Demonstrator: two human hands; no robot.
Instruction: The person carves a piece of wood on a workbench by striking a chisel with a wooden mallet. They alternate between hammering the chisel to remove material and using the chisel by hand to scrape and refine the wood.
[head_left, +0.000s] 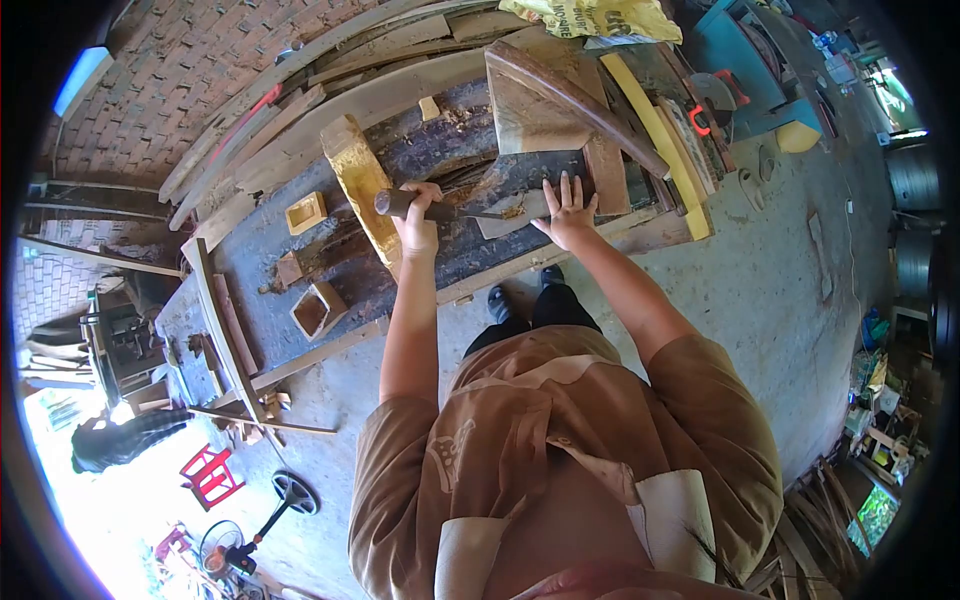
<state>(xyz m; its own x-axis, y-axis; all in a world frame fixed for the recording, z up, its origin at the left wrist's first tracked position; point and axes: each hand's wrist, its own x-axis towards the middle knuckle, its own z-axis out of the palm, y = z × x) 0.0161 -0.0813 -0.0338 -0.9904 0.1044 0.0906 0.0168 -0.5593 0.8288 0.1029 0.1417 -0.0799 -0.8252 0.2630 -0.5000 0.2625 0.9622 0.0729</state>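
Observation:
My left hand (417, 218) is wrapped round the thick wooden handle of a chisel (394, 203). Its thin blade points right, with the tip at a flat piece of wood (505, 224) on the dark workbench (455, 250). There are small shavings by the tip. My right hand (568, 212) lies flat with fingers spread, palm at the right end of that piece. Just left of my left hand, a long yellowish timber block (360, 185) lies across the bench.
Two hollow wooden boxes (306, 213) (319, 311) sit on the left of the bench. A large angled board (540, 105) and a yellow strip (655, 140) stand at the right. Planks (385, 50) line the back. A red stool (211, 477) and a fan (222, 550) are on the floor.

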